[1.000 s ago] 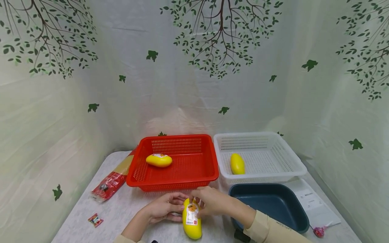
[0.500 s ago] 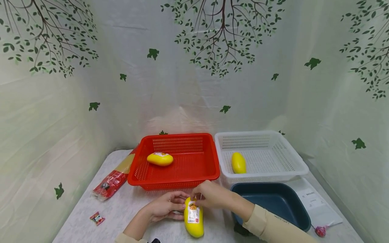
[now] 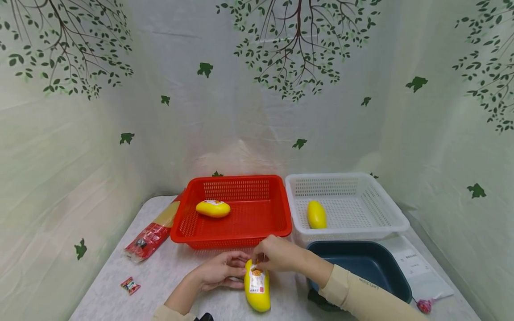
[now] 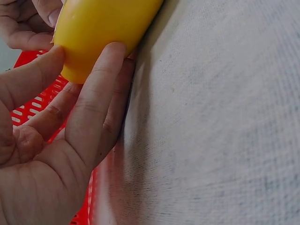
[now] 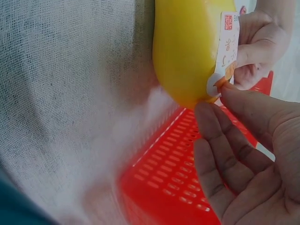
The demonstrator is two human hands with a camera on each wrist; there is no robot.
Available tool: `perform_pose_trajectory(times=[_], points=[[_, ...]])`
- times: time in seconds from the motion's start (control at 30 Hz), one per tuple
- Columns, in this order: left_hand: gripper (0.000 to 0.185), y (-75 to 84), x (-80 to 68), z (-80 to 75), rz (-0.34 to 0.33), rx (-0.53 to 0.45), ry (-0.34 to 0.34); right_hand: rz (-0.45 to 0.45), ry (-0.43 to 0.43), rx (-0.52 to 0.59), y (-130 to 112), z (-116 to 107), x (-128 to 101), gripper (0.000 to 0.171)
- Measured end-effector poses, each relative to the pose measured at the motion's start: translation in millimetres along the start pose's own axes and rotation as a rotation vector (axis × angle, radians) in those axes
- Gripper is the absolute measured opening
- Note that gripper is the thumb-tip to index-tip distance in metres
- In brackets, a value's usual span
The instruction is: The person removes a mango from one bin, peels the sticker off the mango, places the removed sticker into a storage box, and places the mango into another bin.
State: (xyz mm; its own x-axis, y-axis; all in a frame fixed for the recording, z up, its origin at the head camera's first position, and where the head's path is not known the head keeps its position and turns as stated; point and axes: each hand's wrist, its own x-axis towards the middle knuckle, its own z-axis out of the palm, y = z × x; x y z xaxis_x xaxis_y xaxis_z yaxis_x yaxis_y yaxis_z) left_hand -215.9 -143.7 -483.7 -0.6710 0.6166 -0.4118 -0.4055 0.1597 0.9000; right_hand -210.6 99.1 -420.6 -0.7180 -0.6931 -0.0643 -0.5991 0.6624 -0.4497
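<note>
A yellow mango with a white printed label lies lengthwise on the table near the front. My left hand holds its far end from the left side, thumb and fingers against the skin, as the left wrist view shows. My right hand is bent over the same end, thumb and forefinger at the upper edge of the label. In the right wrist view, the thumb touches the label's orange picture and the forefinger rests at the mango's tip. Whether the label's edge is lifted cannot be made out.
Behind the hands, a red basket bears a labelled mango. A white basket holds another mango. A dark blue tray lies under my right forearm. A red packet, wrapped candy and lollipop lie around.
The whole head view has shifted slightly. The right fingers have drawn up toward the label's top edge, baring more of the label. The left hand keeps its place on the mango.
</note>
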Motion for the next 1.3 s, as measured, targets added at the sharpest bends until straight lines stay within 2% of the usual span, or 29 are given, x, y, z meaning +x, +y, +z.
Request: perform_pose_trajectory(times=[0.13, 0.3, 0.6, 0.87, 1.3], points=[[0.045, 1.8, 1.3, -1.1, 0.009, 0.003, -0.008, -0.01, 0.002, -0.007, 0, -2, 4, 0.005], [0.045, 2.4, 2.5, -2.5, 0.019, 0.002, -0.024, -0.036, 0.008, -0.054, -2, -2, 8, 0.009], [0.044, 1.1, 2.6, -5.7, 0.043, -0.017, -0.053, -0.004, 0.004, -0.172, -8, 0, 8, 0.015], [0.061, -3.5, 0.3, -6.0, 0.057, 0.018, -0.099, 0.03, 0.008, -0.226, -11, 6, 5, 0.006], [0.064, -6.1, -3.7, 1.2, 0.071, 0.067, -0.049, 0.004, 0.048, -0.221, -13, 12, -1, 0.019]])
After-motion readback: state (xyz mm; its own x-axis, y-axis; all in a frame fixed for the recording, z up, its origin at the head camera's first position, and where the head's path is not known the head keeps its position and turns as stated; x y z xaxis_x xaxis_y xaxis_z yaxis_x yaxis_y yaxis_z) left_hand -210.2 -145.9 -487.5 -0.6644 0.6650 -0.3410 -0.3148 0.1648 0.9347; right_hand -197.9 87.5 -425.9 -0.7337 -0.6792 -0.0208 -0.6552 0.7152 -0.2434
